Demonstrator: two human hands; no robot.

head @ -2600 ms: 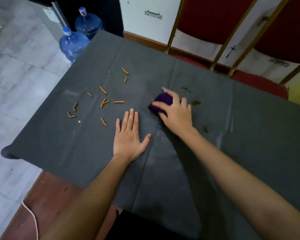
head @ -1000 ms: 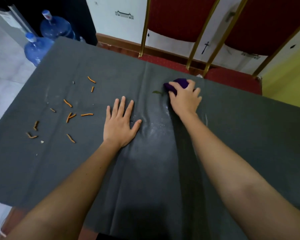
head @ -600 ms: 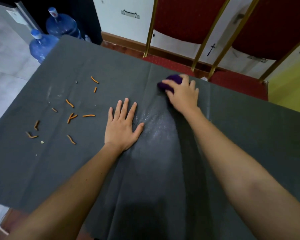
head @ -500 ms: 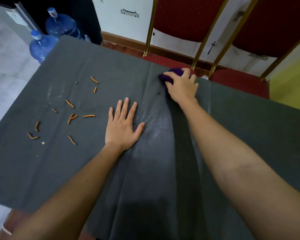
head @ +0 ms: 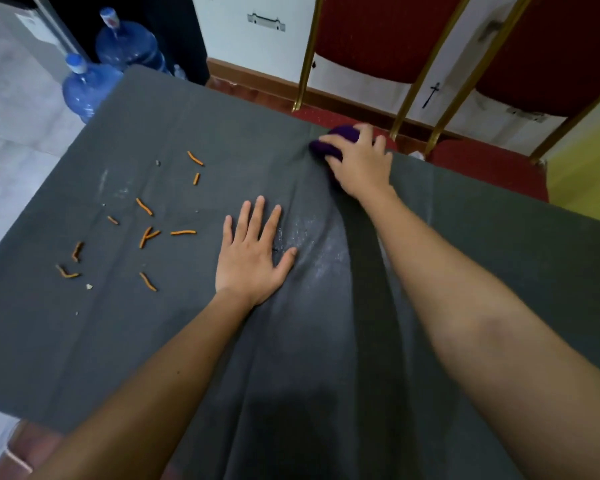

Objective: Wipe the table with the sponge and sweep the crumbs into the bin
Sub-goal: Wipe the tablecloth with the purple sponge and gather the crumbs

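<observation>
Big grey table point(head: 499, 271) fills the view, cloth creased down the middle, red chairs point(head: 388, 36) just beyond its far edge and water bottles point(head: 94, 88) off the far left corner. Left hand point(head: 252, 258) lies flat and released, fingers spread, pinning the cloth. Right hand point(head: 359, 164) is stretched out to the far edge, clenched around the purple sponge point(head: 329, 145), which sits pressed to the cloth right at the rim. The orange crumbs point(head: 146, 233) lie scattered well to the left, untouched. No bin in sight.

The risks, as I judge them: the sponge is at the very lip, so one more push could carry it, or any dirt ahead of it, over onto the chair seats. The cloth is loose too; a hard drag could bunch it and roll the crumbs off the left side to the floor.

The sponge's long axis appears to run left to right along the far edge, though the fingers hide most of it.
</observation>
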